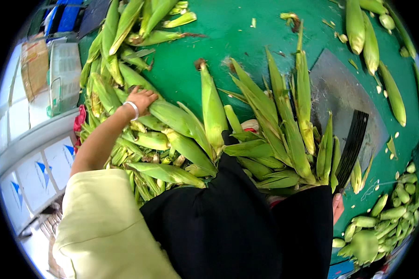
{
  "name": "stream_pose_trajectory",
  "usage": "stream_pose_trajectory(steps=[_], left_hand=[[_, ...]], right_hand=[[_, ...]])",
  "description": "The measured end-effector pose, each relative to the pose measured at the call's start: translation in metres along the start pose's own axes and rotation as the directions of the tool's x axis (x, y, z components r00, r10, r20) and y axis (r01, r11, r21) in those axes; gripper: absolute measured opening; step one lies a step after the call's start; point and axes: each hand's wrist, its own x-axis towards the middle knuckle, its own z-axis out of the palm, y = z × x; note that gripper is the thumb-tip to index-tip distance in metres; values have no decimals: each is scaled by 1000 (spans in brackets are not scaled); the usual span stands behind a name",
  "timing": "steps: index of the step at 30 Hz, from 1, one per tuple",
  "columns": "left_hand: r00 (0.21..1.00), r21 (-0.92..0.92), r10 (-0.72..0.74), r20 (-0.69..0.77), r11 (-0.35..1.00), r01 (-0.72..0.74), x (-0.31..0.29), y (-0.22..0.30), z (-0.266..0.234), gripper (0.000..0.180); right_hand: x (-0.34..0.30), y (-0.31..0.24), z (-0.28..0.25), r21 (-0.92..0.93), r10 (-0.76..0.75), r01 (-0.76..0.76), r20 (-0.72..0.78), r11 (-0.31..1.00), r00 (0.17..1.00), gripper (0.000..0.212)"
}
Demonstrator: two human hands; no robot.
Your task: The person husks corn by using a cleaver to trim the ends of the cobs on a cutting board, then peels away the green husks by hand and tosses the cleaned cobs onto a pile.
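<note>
My left hand (142,100), with a pale bangle on its wrist, reaches into the heap of green corn at the left. Its fingers are closed over the end of an unhusked ear of corn (172,114). At the right, my right hand (338,208) shows only in part beside my dark-clothed leg. It grips a knife with a broad, dark blade (353,144) that points away from me; the handle is mostly hidden. The blade is over the edge of a grey flat board (344,88). Loose leafy husks (284,135) stand and lean between my legs and the board.
A pile of unhusked corn (109,42) spreads along the left. Trimmed ears (370,44) lie at the far right on the green surface (246,42). More small ears (393,214) are heaped at the lower right. White crates (65,74) and a cardboard box (35,67) stand at far left.
</note>
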Motion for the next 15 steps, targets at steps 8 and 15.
stream_pose_trajectory(steps=[8, 15], left_hand=[[861, -139, -123, -493, 988, 61, -80, -67, -126, 56], [637, -646, -469, -611, 761, -59, -111, -155, -123, 48]], right_hand=[[30, 22, -47, 54, 260, -263, 49, 963, 964, 33], [95, 82, -29, -264, 139, -179, -163, 948, 977, 53]])
